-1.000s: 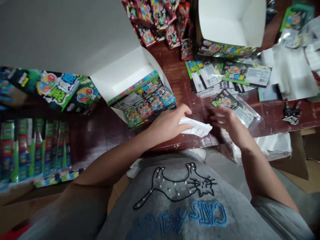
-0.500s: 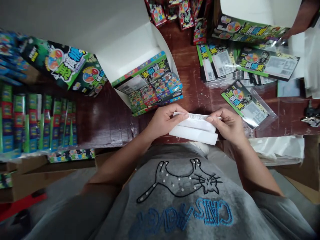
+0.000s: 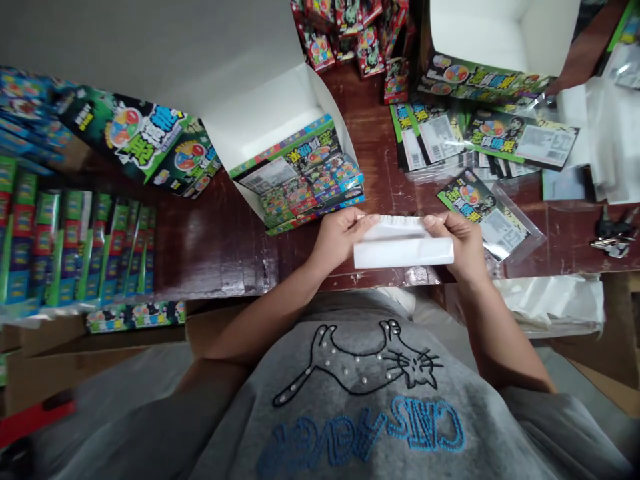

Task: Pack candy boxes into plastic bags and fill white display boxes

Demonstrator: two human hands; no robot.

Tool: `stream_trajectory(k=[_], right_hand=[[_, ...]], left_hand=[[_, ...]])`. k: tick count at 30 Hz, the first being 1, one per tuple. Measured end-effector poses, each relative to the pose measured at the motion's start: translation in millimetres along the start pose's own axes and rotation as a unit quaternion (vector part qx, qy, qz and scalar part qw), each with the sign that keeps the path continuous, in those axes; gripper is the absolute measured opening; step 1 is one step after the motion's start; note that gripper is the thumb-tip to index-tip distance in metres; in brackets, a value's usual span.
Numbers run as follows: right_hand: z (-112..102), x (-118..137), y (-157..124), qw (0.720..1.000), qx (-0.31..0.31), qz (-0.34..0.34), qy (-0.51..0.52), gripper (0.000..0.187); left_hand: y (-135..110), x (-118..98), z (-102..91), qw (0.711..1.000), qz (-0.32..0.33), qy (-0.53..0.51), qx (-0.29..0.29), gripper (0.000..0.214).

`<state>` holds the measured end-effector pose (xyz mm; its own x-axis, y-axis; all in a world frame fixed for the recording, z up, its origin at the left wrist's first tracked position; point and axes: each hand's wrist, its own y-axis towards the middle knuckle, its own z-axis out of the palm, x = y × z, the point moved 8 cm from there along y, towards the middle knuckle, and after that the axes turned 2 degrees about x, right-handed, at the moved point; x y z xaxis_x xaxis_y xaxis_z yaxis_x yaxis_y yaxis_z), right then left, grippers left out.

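Note:
A white folded sheet (image 3: 404,253), paper or thin card, is stretched between my hands near the table's front edge. Pinching its left end, my left hand (image 3: 340,239) has the thumb on top. My right hand (image 3: 461,241) grips the opposite end the same way. Faint printing shows along the sheet's far edge, and a folded strip lies along the near side. Just beyond my left hand, an open display box (image 3: 330,100) has a white inside and holds packs of small colourful candy boxes (image 3: 307,190). Beside my right hand lies a clear-bagged printed card (image 3: 503,230).
Rows of wrapped candy packs (image 3: 75,247) stand at the left, with a black-green box (image 3: 145,137) behind. Red small boxes (image 3: 369,50) are heaped at the back. Bagged cards (image 3: 523,137), another open display box (image 3: 500,40) and keys (image 3: 613,237) occupy the right.
The sheet has come up level, and its near strip has moved away from my body and now spans farther right. Both hands have shifted slightly. The view has shifted a little.

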<state>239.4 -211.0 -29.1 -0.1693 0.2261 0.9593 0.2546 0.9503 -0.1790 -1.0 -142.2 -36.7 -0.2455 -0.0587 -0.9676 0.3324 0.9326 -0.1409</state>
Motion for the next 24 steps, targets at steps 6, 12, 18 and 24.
stream_trajectory(k=[6,12,18,24], right_hand=[[-16,-7,11,0.974,-0.04,-0.082,-0.207,0.051],[-22,1,11,0.932,-0.055,-0.109,-0.341,0.033],[0,27,-47,0.839,-0.047,-0.297,-0.454,0.024],[-7,2,-74,0.806,-0.02,-0.305,-0.507,0.02]], left_hand=[[-24,-49,8.9,0.938,0.173,0.295,-0.052,0.03],[-67,-43,82.7,0.806,0.365,0.445,0.142,0.035],[-64,-16,88.7,0.801,0.297,0.476,0.209,0.054],[-77,-20,91.4,0.772,0.318,0.514,0.196,0.061]])
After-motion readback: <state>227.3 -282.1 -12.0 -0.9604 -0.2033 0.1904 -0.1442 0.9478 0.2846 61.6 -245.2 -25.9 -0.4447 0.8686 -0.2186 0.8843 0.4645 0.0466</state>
